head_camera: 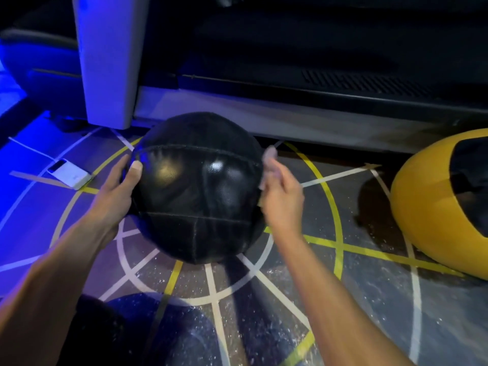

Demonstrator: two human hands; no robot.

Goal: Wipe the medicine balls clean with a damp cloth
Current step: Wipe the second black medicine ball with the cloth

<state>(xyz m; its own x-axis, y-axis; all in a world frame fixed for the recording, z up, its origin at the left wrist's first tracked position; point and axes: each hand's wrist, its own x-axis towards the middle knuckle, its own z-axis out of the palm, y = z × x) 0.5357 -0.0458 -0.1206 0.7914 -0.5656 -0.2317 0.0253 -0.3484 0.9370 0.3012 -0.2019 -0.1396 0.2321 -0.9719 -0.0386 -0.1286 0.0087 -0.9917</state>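
Black ball: a black stitched medicine ball, glossy, sitting on the floor in the middle of the view, between the two hands; seams run across its top and lower half.
Left hand: lies against the ball's left side, thumb across the front just below the upper seam; the other fingers wrap round the far side, mostly hidden.
Left fingers: curved to the ball's side, holding it steady; how far they spread I cannot tell.
Right hand: at the ball's right edge, blurred, knuckles toward the camera.
Right fingers: curled, pinching a pale cloth that sticks up above the hand and touches the ball's upper right side.
Cloth: small, whitish, bunched; blur hides its folds.
Yellow ball: yellow with a black panel, on the floor at the right edge, well apart from the black ball.
Floor: dark, speckled, marked with white and yellow curved and straight lines.
Phone: a white slab on the floor left of the left hand, a white cable running from it.
Machine: dark gym equipment behind the black ball, with a pale upright post at the left.
Light: blue glow at the left.
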